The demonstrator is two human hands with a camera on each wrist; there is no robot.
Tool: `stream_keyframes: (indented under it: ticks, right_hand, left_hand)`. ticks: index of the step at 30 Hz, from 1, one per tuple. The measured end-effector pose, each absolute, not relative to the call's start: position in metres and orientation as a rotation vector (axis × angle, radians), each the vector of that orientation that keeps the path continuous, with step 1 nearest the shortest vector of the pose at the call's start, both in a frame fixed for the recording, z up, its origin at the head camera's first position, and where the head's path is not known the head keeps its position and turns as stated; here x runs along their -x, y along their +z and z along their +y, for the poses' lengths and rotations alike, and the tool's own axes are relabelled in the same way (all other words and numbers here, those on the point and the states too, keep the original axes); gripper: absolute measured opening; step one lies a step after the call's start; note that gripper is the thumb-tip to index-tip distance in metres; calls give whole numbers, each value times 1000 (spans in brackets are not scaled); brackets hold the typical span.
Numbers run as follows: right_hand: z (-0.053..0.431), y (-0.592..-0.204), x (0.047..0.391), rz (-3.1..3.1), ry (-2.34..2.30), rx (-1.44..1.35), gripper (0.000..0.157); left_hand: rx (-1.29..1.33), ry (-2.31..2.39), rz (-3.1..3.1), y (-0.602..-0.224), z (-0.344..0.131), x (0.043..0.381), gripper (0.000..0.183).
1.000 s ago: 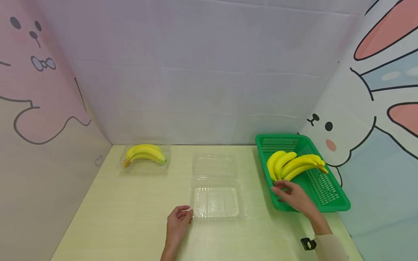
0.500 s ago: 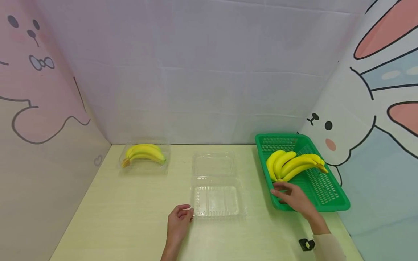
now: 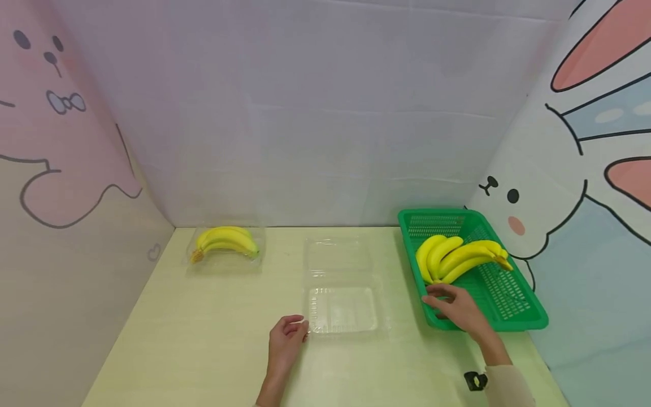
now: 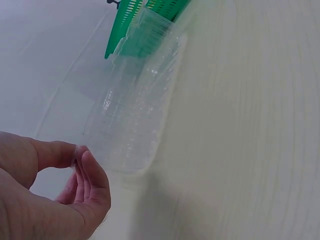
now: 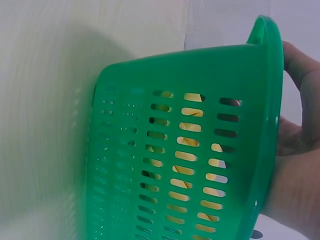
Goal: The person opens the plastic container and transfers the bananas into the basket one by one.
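Note:
A clear plastic clamshell container (image 3: 343, 310) lies unfolded at mid-table, its lid half toward the back. My left hand (image 3: 287, 342) pinches its near left edge between thumb and fingertips; the left wrist view shows the pinch on the container (image 4: 132, 115) from close up. My right hand (image 3: 458, 310) is over the near left rim of a green basket (image 3: 519, 323), fingers loosely bent beside the stem end of a banana bunch (image 3: 431, 259). A gap shows between thumb and index finger. In the right wrist view the basket wall (image 5: 165, 65) hides most fingers.
Another banana bunch (image 3: 475, 258) lies in the basket, its stem to the right. At the back left, a clear container holds a bunch of bananas (image 3: 226, 240). A small black object (image 3: 475, 380) is beside the right sleeve. Cloth walls (image 3: 325, 141) enclose the table.
My left hand and the clear container have shifted slightly to the right. The right hand has stayed nearly still at the basket.

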State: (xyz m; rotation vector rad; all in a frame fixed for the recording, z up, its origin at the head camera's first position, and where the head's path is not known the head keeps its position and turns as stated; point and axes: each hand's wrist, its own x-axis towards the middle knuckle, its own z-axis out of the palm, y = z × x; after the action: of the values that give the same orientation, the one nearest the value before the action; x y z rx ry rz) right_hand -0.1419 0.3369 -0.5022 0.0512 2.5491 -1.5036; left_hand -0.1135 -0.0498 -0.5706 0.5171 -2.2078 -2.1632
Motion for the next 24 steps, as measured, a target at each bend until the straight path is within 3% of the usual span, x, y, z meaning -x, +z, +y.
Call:
stream_keyframes:
  ticks: [24]
  right_hand:
    - [338, -497, 142, 2489, -1518, -36, 53]
  left_hand:
    - [-394, -2203, -2200, -569, -31, 137, 23]
